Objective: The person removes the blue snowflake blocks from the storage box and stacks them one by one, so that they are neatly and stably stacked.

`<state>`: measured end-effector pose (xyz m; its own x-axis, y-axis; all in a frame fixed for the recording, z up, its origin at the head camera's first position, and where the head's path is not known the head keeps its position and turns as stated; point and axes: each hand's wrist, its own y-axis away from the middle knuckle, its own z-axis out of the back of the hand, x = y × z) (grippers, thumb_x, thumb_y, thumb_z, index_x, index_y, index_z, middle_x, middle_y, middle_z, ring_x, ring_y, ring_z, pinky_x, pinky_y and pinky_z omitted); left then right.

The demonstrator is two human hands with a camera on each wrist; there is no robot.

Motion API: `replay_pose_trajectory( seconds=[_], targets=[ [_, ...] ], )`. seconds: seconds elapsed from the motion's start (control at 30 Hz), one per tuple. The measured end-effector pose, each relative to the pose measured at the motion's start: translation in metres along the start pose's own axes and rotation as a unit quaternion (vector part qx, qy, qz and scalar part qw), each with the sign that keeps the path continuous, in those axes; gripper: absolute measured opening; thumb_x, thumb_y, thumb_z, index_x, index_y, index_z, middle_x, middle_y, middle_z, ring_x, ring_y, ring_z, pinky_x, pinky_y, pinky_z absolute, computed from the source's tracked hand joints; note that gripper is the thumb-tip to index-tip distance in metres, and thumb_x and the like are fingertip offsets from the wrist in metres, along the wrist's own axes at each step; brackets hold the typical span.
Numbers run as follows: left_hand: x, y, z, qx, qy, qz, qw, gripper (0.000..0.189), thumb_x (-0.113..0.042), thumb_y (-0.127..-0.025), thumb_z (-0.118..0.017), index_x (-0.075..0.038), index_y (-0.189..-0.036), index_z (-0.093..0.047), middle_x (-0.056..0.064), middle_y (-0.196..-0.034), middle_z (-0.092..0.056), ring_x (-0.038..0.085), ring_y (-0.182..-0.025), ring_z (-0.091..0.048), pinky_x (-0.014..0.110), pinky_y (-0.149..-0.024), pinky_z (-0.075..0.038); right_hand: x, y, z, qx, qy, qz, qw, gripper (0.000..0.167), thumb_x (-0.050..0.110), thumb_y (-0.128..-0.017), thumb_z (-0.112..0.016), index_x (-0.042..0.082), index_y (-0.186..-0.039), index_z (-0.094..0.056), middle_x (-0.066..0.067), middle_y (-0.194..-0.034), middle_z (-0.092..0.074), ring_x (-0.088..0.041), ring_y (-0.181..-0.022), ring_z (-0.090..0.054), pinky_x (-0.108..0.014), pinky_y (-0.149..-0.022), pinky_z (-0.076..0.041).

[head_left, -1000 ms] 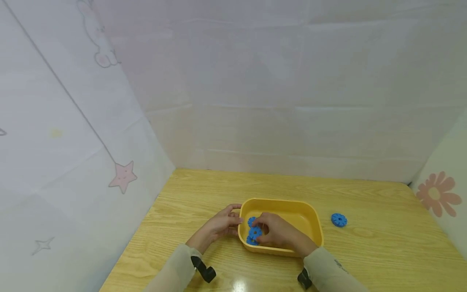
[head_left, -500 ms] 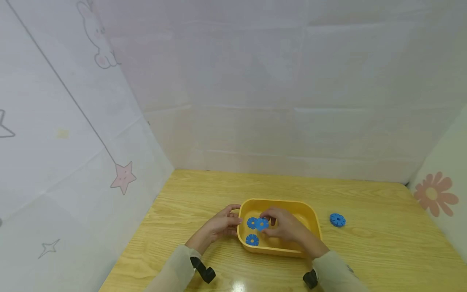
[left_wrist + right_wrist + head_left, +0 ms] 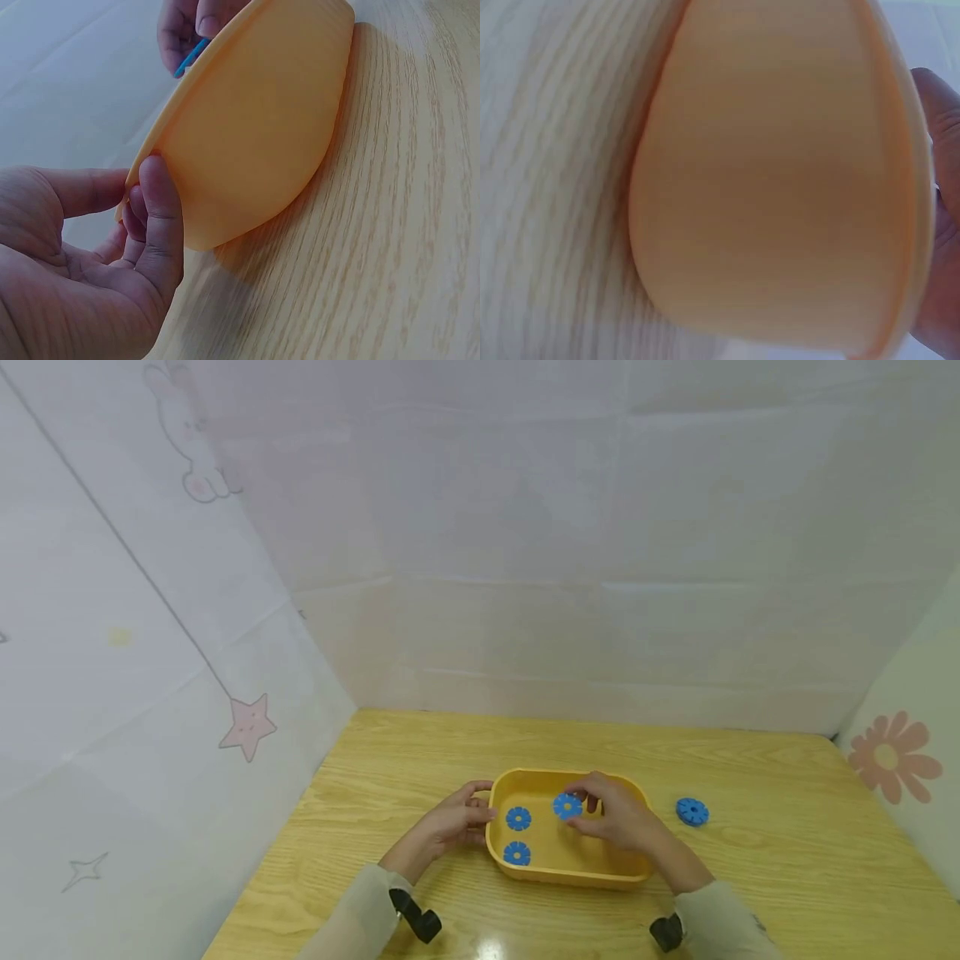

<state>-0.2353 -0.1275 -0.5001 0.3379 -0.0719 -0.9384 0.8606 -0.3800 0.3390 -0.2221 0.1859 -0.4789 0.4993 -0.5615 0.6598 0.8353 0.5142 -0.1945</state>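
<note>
A yellow plastic tub [image 3: 570, 878] stands on the table. My left hand [image 3: 452, 820] pinches its left rim; in the left wrist view the thumb and fingers [image 3: 161, 217] close over the edge. Above the tub's floor my right hand [image 3: 615, 814] pinches a blue notched snowflake disc [image 3: 567, 807] by its right side. Two more blue discs lie inside at the left, the upper disc [image 3: 518, 819] and the lower disc [image 3: 517, 854]. From the right wrist the tub's outer wall [image 3: 772, 180] covers most of that hand's work.
To the right of the tub, blue snowflake discs [image 3: 692, 812] seem stacked on the wooden table [image 3: 420, 743]. A pale printed sheet [image 3: 480, 593] rises behind the table and at both sides. Dark wrist mounts [image 3: 417, 917] are strapped at the sleeves.
My right hand has lifted one disc from the group at the tub's left and carried it right and away from me. The left hand keeps its hold on the rim.
</note>
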Motion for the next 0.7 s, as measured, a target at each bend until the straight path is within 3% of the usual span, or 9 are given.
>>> replay_pose_trajectory(
  seconds=[0.43, 0.7],
  targets=[
    [0.000, 0.000, 0.000, 0.006, -0.002, -0.002, 1.0000, 0.058, -0.005, -0.098, -0.061, -0.009, -0.151, -0.038, 0.007, -0.100, -0.056, 0.021, -0.080, -0.062, 0.030, -0.065, -0.057, -0.019, 0.025, 0.033, -0.084, 0.026, 0.020, 0.9959, 0.034, 0.021, -0.087, -0.081, 0.012, -0.118, -0.071, 0.007, -0.097, -0.062, -0.007, -0.078, -0.052, -0.023, -0.061, -0.046],
    [-0.002, 0.000, -0.001, 0.005, -0.005, -0.004, 1.0000, 0.058, -0.006, -0.098, -0.062, -0.009, -0.151, -0.037, 0.010, -0.105, -0.057, 0.021, -0.084, -0.063, 0.031, -0.067, -0.057, -0.028, 0.042, 0.055, -0.099, 0.020, -0.015, 0.9948, 0.035, 0.021, -0.088, -0.081, 0.009, -0.119, -0.070, 0.004, -0.099, -0.062, -0.010, -0.078, -0.054, -0.023, -0.062, -0.049]
  ],
)
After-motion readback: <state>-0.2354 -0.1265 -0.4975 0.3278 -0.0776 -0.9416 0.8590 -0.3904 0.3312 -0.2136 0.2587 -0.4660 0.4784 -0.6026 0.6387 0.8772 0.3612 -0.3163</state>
